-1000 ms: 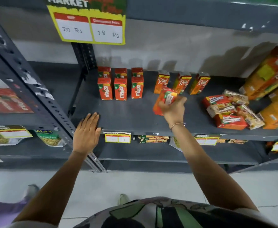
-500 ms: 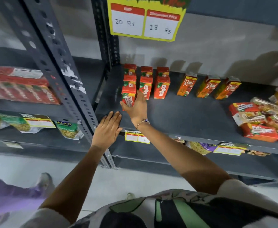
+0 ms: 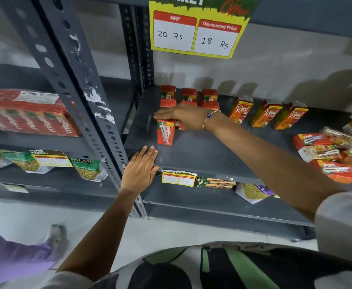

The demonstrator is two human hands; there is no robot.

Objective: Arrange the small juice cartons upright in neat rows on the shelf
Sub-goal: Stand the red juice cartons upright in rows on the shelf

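Note:
A red juice carton (image 3: pixel 165 132) stands upright near the front left of the grey shelf (image 3: pixel 202 151), straw side towards me. My right hand (image 3: pixel 183 118) lies flat, palm down, on its top with fingers stretched out to the left. Behind it stand more red cartons (image 3: pixel 189 97) in rows, partly hidden by my hand. Three orange Real cartons (image 3: pixel 268 113) stand to the right. Several loose cartons (image 3: pixel 327 155) lie flat in a pile at the far right. My left hand (image 3: pixel 140 170) rests flat on the shelf's front edge, holding nothing.
A perforated grey post (image 3: pixel 83 97) rises left of the shelf. A yellow price sign (image 3: pixel 198 30) hangs from the shelf above. Red multipacks (image 3: pixel 24 113) fill the left bay, with snack packets (image 3: pixel 87 170) on the lower shelves. Another person's shoe (image 3: pixel 54 236) is at bottom left.
My right hand carried a red carton from the shelf's middle to the front left, stood it upright, and now lies flat on its top. My left hand stayed on the shelf edge.

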